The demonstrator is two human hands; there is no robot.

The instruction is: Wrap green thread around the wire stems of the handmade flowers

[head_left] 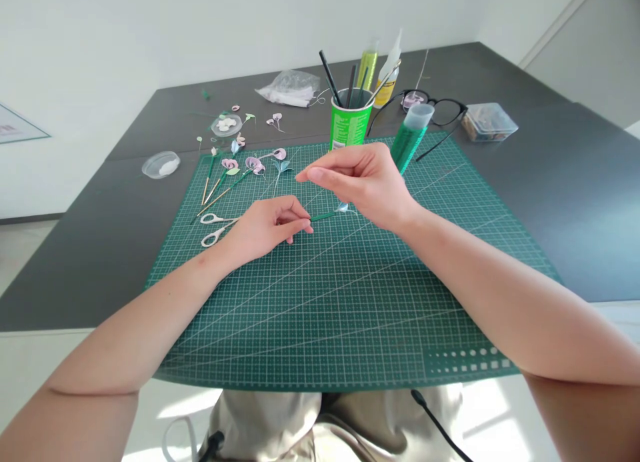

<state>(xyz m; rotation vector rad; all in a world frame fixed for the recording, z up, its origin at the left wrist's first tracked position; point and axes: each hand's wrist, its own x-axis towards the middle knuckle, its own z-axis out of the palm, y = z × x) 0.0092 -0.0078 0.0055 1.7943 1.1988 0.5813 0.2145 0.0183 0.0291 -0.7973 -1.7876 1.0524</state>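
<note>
My left hand (pixel 273 225) rests low over the green cutting mat (pixel 320 315), its thumb and forefinger pinched on the green stem (pixel 324 216) of a small flower. The pale blue head (pixel 343 208) of this flower points right, just below my right hand (pixel 367 182). That hand is raised above the mat with its fingertips pressed together; whatever they hold, if anything, is too small to make out. White-handled scissors (pixel 213 238) lie beside my left wrist, their blades partly hidden. Behind, a blue flower (pixel 281 167) and several purple flowers (pixel 254 165) on green stems lie on the mat.
A green cup (pixel 349 123) holds brushes and sticks. Near it stand a green tube (pixel 413 137), a glue bottle (pixel 387 85) and a yellow-green bottle (pixel 369 65). Glasses (pixel 444 112) and a clear box (pixel 490 122) sit right; small dishes (pixel 161 165) and a plastic bag (pixel 290 87) lie left and behind.
</note>
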